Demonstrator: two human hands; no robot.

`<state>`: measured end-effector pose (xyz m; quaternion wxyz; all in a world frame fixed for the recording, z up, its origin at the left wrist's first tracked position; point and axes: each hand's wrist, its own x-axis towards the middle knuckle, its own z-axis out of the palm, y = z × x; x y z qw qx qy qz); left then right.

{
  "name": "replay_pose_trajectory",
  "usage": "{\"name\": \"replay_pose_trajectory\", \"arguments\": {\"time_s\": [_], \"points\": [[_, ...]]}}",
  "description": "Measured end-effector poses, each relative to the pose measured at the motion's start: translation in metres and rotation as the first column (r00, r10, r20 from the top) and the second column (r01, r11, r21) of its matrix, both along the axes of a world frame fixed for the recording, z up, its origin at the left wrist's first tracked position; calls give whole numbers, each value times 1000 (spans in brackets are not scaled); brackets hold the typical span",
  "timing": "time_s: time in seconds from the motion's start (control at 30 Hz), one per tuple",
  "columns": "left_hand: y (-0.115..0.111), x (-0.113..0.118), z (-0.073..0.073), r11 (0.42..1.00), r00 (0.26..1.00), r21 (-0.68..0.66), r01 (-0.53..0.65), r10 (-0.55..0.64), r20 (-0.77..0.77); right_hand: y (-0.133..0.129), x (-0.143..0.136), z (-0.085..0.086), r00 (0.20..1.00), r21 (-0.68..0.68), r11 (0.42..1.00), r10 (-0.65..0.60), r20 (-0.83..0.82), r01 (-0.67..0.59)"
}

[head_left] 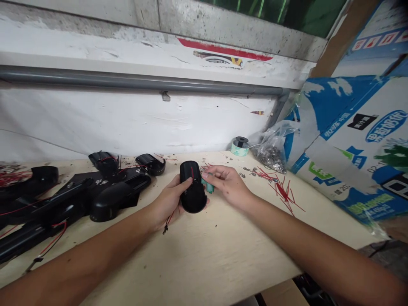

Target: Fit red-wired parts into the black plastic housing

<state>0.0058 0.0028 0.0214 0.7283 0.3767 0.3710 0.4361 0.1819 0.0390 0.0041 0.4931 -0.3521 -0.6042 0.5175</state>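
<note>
My left hand point(167, 202) grips a black oval plastic housing point(192, 189) with a thin red wire running over it and a wire end hanging below my palm. My right hand point(227, 183) is closed on a small teal part point(208, 185) pressed against the housing's right side. Both hands meet over the middle of the pale wooden table point(204, 255).
Several black plastic housings with red wires point(79, 199) lie piled at the left. Loose red wire pieces point(283, 191) are scattered at the right. A solder spool point(239, 146) and a clear bag of small metal parts point(270, 151) stand at the back. Printed cardboard boxes point(357, 144) fill the right side.
</note>
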Motion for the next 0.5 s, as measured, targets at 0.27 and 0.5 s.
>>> {"name": "replay_pose_trajectory", "arguments": {"time_s": [0.27, 0.5], "points": [[0, 1, -4, 993, 1000, 112, 22, -22, 5, -8, -7, 2, 997, -19, 998, 59, 43, -58], [-3, 2, -4, 990, 999, 131, 50, -51, 1, -11, -12, -2, 999, -14, 999, 42, 4, -42]]}}
